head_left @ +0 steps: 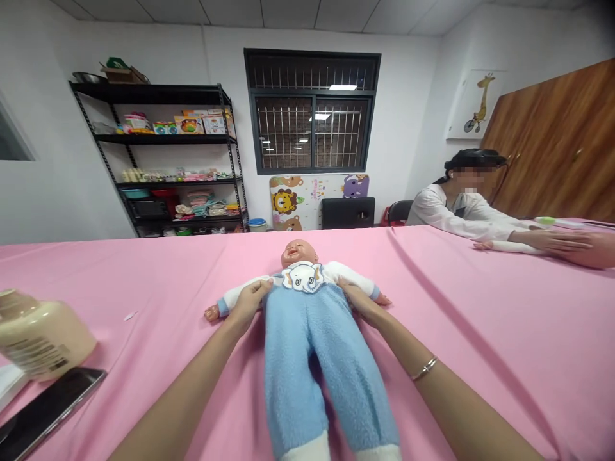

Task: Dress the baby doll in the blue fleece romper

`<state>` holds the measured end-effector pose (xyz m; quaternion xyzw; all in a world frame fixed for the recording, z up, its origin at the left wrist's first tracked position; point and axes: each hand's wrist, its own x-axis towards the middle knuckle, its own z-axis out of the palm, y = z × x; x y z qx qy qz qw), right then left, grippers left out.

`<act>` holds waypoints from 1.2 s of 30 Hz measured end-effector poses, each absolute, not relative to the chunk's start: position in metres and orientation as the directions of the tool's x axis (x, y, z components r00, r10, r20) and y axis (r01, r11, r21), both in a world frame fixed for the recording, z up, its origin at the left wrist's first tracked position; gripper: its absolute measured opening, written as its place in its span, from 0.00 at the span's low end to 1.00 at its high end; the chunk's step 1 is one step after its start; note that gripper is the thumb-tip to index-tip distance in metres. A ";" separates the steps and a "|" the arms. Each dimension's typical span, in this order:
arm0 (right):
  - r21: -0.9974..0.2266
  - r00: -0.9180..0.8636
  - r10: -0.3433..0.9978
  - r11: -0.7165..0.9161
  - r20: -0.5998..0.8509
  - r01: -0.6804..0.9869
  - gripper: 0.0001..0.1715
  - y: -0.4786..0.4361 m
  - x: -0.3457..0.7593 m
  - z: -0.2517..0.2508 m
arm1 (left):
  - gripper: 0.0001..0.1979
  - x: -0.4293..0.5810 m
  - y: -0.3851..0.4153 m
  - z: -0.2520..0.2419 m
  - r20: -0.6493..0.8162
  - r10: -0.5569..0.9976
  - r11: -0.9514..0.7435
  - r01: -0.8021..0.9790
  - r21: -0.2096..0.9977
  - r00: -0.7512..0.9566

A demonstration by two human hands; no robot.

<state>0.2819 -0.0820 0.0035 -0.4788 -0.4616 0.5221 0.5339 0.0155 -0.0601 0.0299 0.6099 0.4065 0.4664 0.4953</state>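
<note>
A baby doll (294, 252) lies on its back on the pink cloth, head away from me and arms spread. It wears a light blue fleece romper (300, 333) with white sleeves and an elephant face on the chest. At the left side of the chest, my left hand (252, 299) is closed on the romper's edge, thumb on top. Opposite it, my right hand (361, 299) grips the romper near the right armpit, some fingers hidden beneath the fabric.
Left of my arm stand a cream bottle (48, 336) and a dark phone (50, 410) on the pink cloth (158, 358). On the right, a co-worker (451, 205) has both hands on another doll (593, 251). Behind are a black shelf (163, 137) and a window.
</note>
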 end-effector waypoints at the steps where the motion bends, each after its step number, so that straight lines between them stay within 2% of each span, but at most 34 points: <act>1: -0.996 -0.047 0.998 -0.055 -0.052 -0.065 0.27 -0.083 0.286 0.006 | 0.21 0.015 -0.060 0.030 0.155 0.964 -0.152 -0.030 0.988 0.218; 3: -0.998 -0.198 0.978 -0.055 -0.059 0.023 0.26 -0.085 0.293 0.010 | 0.20 0.014 -0.057 0.029 0.167 0.966 -0.142 -0.137 0.980 0.195; 5: -0.997 -0.305 0.951 0.060 0.045 0.039 0.23 -0.086 0.296 0.014 | 0.20 0.013 -0.052 0.025 0.192 0.967 -0.157 -0.204 0.966 0.166; 7: -0.989 -0.289 0.947 0.150 0.141 0.008 0.22 -0.086 0.298 0.016 | 0.20 0.011 -0.047 0.021 0.200 0.973 -0.174 -0.203 0.964 0.116; 9: -0.982 -0.165 0.968 0.191 0.190 -0.009 0.23 -0.084 0.298 0.015 | 0.20 0.009 -0.043 0.017 0.220 0.974 -0.213 -0.125 0.969 0.050; 11: -0.970 -0.057 0.972 0.231 0.227 0.073 0.24 -0.081 0.295 0.010 | 0.20 0.008 -0.042 0.016 0.278 0.960 -0.279 0.024 0.960 0.019; 14: -0.919 -0.043 0.950 0.310 0.309 0.243 0.23 -0.078 0.290 0.005 | 0.18 0.012 -0.048 0.019 0.383 0.916 -0.401 0.230 0.887 0.120; 17: -0.904 -0.021 0.926 0.372 0.376 0.212 0.19 -0.079 0.283 0.006 | 0.17 0.020 -0.060 0.028 0.433 0.868 -0.494 0.331 0.804 0.242; 19: -0.904 -0.048 0.922 0.386 0.384 0.182 0.19 -0.082 0.279 0.010 | 0.16 0.025 -0.068 0.033 0.464 0.829 -0.555 0.361 0.749 0.311; 22: -0.892 -0.177 0.917 0.390 0.356 0.228 0.22 -0.087 0.274 0.014 | 0.14 0.029 -0.073 0.037 0.474 0.793 -0.605 0.406 0.684 0.382; 26: -0.896 -0.224 0.936 0.330 0.271 0.298 0.22 -0.088 0.272 0.015 | 0.14 0.030 -0.069 0.033 0.461 0.817 -0.576 0.499 0.648 0.346; 29: -0.890 -0.235 0.931 0.342 0.278 0.302 0.23 -0.085 0.271 0.014 | 0.15 0.031 -0.064 0.030 0.453 0.822 -0.570 0.523 0.634 0.346; 33: -0.918 -0.215 0.931 0.338 0.294 0.209 0.24 -0.082 0.271 0.011 | 0.17 0.032 -0.061 0.030 0.436 0.826 -0.563 0.531 0.633 0.357; 36: -0.950 -0.190 0.947 0.284 0.258 0.126 0.24 -0.079 0.272 0.005 | 0.20 0.030 -0.057 0.030 0.394 0.839 -0.541 0.492 0.682 0.375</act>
